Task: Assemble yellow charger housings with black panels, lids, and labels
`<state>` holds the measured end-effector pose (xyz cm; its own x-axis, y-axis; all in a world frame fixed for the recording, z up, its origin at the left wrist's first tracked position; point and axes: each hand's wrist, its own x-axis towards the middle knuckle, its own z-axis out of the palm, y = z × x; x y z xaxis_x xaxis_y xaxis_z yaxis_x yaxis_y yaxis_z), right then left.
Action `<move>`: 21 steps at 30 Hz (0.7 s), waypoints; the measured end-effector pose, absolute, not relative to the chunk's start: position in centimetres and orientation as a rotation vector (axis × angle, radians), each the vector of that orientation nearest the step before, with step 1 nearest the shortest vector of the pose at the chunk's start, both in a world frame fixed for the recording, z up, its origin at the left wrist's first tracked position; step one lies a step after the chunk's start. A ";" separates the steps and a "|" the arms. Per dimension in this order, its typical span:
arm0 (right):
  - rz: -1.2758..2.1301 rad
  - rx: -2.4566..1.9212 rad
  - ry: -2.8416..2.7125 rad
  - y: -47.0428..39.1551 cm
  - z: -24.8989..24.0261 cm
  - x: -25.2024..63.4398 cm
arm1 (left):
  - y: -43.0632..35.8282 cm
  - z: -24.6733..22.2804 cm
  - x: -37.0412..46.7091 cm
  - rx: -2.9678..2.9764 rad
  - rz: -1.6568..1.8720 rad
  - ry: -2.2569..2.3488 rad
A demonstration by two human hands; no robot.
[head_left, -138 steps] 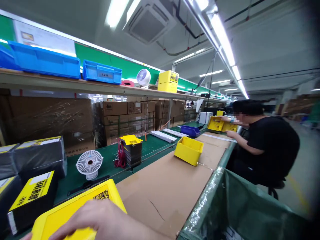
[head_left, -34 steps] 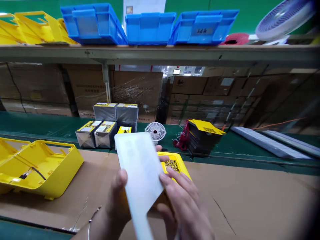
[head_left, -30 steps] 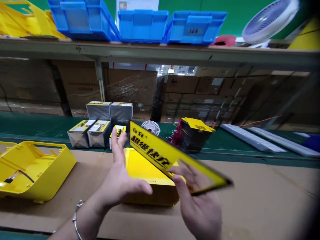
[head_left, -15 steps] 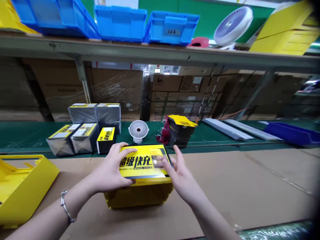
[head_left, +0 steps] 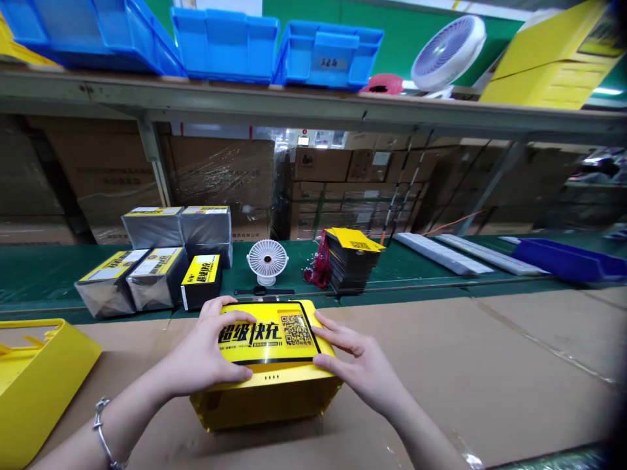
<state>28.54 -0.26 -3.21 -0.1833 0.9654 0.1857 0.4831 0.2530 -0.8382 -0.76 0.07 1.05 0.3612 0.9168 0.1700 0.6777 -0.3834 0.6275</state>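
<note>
Here my left hand [head_left: 208, 356] lies flat on the left side of the yellow label [head_left: 267, 333], fingers spread and pressing, gripping nothing. My right hand [head_left: 360, 365] does the same at the label's right edge, its fingers open along the rim. The label sits on top of the yellow box [head_left: 267, 395], which stands on the cardboard-covered table [head_left: 465, 365] right in front of me. Behind it are a small white fan [head_left: 267, 260] and a stack of black cards [head_left: 353, 261].

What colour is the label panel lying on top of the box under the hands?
Yellow with black lettering, a QR code and a black border, seen in the head view.
</note>
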 end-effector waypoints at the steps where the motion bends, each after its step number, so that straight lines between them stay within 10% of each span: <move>1: 0.831 -1.324 -1.783 -0.2 -3.2 28.6 | 0.1 1.1 -0.8 2.177 0.705 1.376; 21: 0.882 -1.327 -1.857 0.0 -2.3 29.2 | 0.9 1.3 0.3 2.284 0.513 1.342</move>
